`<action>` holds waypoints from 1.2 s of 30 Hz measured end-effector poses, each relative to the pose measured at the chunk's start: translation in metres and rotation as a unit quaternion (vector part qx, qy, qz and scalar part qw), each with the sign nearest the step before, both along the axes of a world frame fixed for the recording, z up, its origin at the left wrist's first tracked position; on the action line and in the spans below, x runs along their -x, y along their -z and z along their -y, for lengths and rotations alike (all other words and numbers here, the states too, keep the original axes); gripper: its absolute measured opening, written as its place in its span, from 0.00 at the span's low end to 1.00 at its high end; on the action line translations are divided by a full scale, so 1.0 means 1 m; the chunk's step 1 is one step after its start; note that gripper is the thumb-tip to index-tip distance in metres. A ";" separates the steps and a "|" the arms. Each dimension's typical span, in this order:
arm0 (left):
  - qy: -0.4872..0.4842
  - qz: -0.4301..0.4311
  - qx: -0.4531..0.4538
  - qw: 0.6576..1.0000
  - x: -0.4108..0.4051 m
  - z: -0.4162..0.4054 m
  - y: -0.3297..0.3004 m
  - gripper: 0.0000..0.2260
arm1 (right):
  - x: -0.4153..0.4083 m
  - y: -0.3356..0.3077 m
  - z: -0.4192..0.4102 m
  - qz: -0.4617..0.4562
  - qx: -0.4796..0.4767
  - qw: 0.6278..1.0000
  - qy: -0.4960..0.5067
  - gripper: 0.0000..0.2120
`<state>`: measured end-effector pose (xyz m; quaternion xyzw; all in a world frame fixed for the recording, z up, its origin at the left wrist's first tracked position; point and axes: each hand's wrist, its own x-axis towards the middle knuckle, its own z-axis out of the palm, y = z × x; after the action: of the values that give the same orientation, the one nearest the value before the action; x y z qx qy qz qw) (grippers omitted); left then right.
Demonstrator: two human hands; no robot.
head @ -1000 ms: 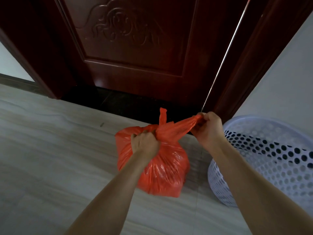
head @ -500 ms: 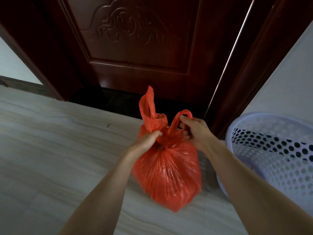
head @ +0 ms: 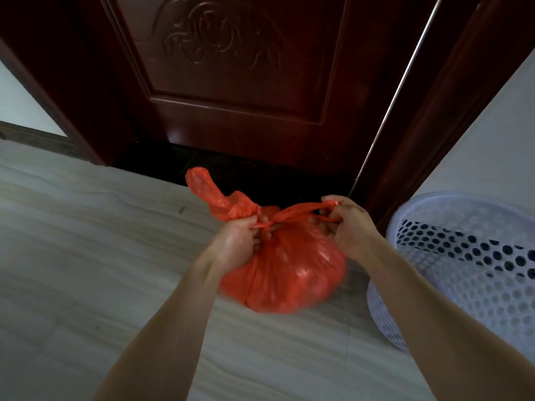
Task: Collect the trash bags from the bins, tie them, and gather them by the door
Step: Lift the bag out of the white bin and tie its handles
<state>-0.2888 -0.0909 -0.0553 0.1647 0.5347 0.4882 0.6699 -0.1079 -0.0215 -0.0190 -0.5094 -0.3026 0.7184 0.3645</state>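
Left hand (head: 236, 244) gripping gathered neck of red trash bag (head: 289, 273), fingers curled round it, one handle loop sticking up past knuckles. Right hand (head: 348, 225) pinching other handle, stretched taut toward knot. Bag sitting just before dark wooden door (head: 237, 82) on pale floor (head: 72, 256). White perforated bin (head: 463, 256) standing near bag's right side, by wall.

Red trash bag (head: 289, 273) — bulging, neck gathered, handles pulled apart — held before the dark carved door (head: 231, 82)
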 end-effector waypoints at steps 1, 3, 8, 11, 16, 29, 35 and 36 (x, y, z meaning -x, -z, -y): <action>-0.020 0.016 0.006 1.000 0.000 -0.001 -0.001 0.13 | 0.001 0.000 0.001 -0.003 -0.004 1.000 -0.012 0.19; -0.033 0.017 0.006 0.999 -0.002 -0.003 -0.004 0.11 | 0.001 -0.003 0.001 -0.026 -0.010 0.999 -0.027 0.17; -0.002 -0.144 -0.020 0.989 -0.004 -0.001 -0.001 0.05 | 0.005 -0.010 -0.002 -0.096 -0.038 0.993 -0.065 0.12; 0.027 -0.167 -0.023 0.985 -0.004 0.000 -0.006 0.03 | 0.010 -0.015 -0.002 -0.121 -0.063 0.987 -0.082 0.10; 0.100 -0.184 -0.016 0.978 0.001 -0.001 -0.006 0.11 | 0.015 -0.022 -0.003 -0.143 -0.093 0.979 -0.107 0.07; -0.044 -0.323 -0.013 0.945 -0.001 0.002 -0.008 0.11 | -0.003 0.012 0.006 0.269 -0.042 0.891 -0.363 0.04; 0.160 -0.666 -0.028 0.728 -0.002 0.012 -0.026 0.13 | -0.006 0.001 -0.001 0.080 -0.032 0.984 -0.156 0.13; 0.177 -0.681 -0.048 0.709 -0.005 0.013 -0.028 0.13 | -0.006 -0.003 0.000 0.036 -0.014 0.984 -0.172 0.14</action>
<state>-0.2835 -0.1042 -0.0276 0.5756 0.7828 0.1414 0.1897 -0.1020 -0.0218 -0.0157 -0.4699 -0.4082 0.7476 0.2314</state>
